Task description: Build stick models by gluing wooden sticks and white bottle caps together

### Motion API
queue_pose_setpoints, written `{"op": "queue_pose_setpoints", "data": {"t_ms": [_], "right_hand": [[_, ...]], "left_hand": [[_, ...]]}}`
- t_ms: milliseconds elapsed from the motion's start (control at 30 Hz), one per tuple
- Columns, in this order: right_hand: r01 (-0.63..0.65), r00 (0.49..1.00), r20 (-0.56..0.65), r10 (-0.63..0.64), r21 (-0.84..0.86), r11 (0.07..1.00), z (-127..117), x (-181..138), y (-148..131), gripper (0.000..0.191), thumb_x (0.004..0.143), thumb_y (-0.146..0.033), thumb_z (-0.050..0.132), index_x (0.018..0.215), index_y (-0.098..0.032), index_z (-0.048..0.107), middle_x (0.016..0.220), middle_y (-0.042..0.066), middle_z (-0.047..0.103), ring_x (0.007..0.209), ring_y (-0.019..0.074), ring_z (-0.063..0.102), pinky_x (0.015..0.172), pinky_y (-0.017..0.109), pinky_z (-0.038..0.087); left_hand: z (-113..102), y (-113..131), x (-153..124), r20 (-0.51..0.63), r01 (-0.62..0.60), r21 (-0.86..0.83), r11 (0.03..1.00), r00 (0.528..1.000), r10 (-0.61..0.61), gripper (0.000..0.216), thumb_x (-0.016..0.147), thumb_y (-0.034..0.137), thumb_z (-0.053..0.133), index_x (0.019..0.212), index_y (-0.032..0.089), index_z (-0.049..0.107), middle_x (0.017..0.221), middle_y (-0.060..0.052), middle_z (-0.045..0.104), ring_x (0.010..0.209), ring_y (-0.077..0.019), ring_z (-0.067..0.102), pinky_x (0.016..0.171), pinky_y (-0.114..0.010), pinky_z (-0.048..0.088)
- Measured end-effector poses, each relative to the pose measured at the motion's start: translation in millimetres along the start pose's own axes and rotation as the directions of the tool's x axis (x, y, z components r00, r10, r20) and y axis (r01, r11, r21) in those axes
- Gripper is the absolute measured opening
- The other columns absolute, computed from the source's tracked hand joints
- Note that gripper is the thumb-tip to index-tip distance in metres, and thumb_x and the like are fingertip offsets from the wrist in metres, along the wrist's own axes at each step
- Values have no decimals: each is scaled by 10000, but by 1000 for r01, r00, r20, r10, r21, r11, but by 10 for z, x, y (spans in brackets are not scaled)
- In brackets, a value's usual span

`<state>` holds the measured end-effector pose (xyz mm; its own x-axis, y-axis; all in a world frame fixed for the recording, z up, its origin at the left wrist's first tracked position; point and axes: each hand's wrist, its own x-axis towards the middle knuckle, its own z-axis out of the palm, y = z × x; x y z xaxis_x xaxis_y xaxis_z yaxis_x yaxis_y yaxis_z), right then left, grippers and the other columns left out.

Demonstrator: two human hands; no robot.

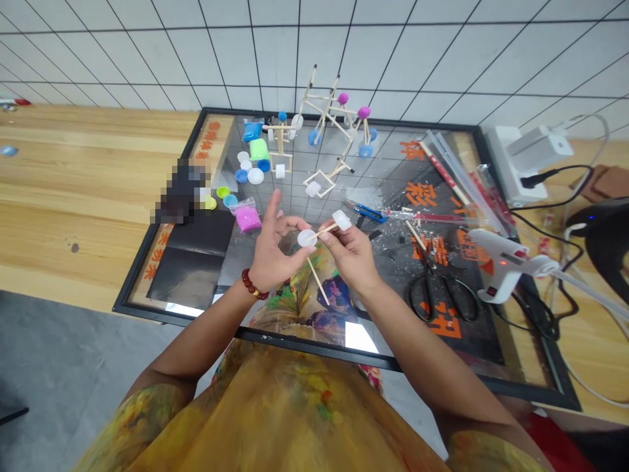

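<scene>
Backed by a tiled wall [255, 59], with wide room leftward along the wooden table [88, 151]. Bounded nearer in by the black rim of a glass panel [295, 344], with open glass between the wrists and the near rim. Crowded on the right by a white glue gun [511, 265] and black scissors [437, 270], near the right forearm; ahead, toward the back rim, by small wooden-stick frames [322, 98]; leftward by a pink packet [248, 217], just beside the left hand [270, 252]. Pinching, with that hand's thumb and forefinger, a white disc [307, 238] over the panel's middle. Pinching, with the right hand's [356, 255] thumb and fingertips, a thin stick [324, 231] reaching from that disc to a thicker white piece [343, 219].

Cut short at the right border, as with a black object [607, 229]. Pixelated at the left rim, over a dark item [181, 190]. Covered in places along the near rim by the forearms. Cannot tell whether the stick is fixed to the disc or merely touching, nor whether a second stick [318, 280], slanting below the left hand, lies on the glass.
</scene>
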<state>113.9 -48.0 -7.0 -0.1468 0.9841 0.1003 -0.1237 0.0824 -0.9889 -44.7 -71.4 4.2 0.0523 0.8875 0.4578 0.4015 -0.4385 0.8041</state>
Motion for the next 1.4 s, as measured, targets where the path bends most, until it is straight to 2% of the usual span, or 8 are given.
{"op": "queue_pose_setpoints", "data": {"t_ms": [167, 433, 700, 833, 967, 1133, 1233, 1400], "right_hand": [[30, 999, -20, -29, 36, 999, 21, -75, -109, 305, 756, -501, 780, 834, -230, 664, 807, -2, 664, 779, 154, 609, 788, 313, 524], [96, 995, 27, -95, -67, 993, -41, -152, -251, 221, 796, -434, 764, 860, -234, 694, 897, 19, 689, 837, 169, 640, 824, 339, 542], [198, 980, 71, -188, -172, 965, -67, -182, -313, 142, 827, -372, 740, 868, -239, 714, 877, 24, 683, 821, 171, 635, 802, 340, 532], [289, 956, 101, -274, -183, 940, -84, -173, -361, 102, 812, -320, 766, 849, -239, 716, 878, 17, 683, 811, 161, 633, 786, 328, 523], [325, 944, 124, -305, -206, 923, -81, -172, -399, 108, 806, -324, 769, 823, -238, 706, 867, 28, 706, 830, 180, 653, 802, 352, 532], [346, 936, 141, -322, -201, 916, -72, -187, -397, 63, 816, -275, 750, 835, -240, 702, 859, 22, 719, 814, 172, 662, 792, 343, 535], [340, 937, 153, -314, -199, 919, -80, -180, -387, 59, 807, -247, 747, 823, -231, 694, 838, 20, 717, 780, 161, 661, 758, 323, 536], [417, 905, 180, -384, -210, 884, -103, -158, -379, 79, 776, -181, 743, 812, -221, 686, 821, 22, 716, 768, 159, 670, 733, 308, 534]], "left_hand": [[-4, -13, 15, -16, -74, -94, 993, 997, 73, 983, 839, 525, 695, 1559, 316, 58, 947, -3, 705, 958, -183, 720, 1172, -533, 387], [-98, 89, 10, -3, -134, -28, 991, 991, 134, 994, 844, 508, 710, 1557, 356, 35, 947, 17, 700, 972, -215, 725, 1152, -558, 416], [-76, 65, -9, 77, -20, -45, 999, 997, 23, 1066, 841, 656, 631, 1566, 339, -83, 976, -32, 709, 973, -244, 734, 1041, -566, 525], [-84, 6, 4, 88, -16, -129, 992, 996, 28, 1075, 822, 702, 620, 1572, 360, -69, 1005, -36, 730, 1016, -245, 731, 1013, -539, 558], [-116, 3, 16, 142, 63, -241, 969, 989, -29, 1049, 801, 704, 648, 1565, 404, -6, 1097, -61, 743, 978, -252, 740, 872, -482, 613], [-138, 8, 31, 174, 134, -243, 961, 980, -93, 1115, 758, 765, 635, 1566, 385, -33, 1219, -107, 698, 927, -235, 734, 824, -458, 617], [-139, -40, 53, 131, 88, -265, 960, 990, -55, 1137, 721, 716, 716, 1565, 408, 18, 1121, -59, 702, 922, -213, 734, 790, -394, 624], [-130, -113, 80, 100, -45, -430, 902, 990, 97, 1097, 718, 464, 852, 1568, 372, 164, 977, -2, 705, 950, -207, 731, 873, -374, 614]]}}
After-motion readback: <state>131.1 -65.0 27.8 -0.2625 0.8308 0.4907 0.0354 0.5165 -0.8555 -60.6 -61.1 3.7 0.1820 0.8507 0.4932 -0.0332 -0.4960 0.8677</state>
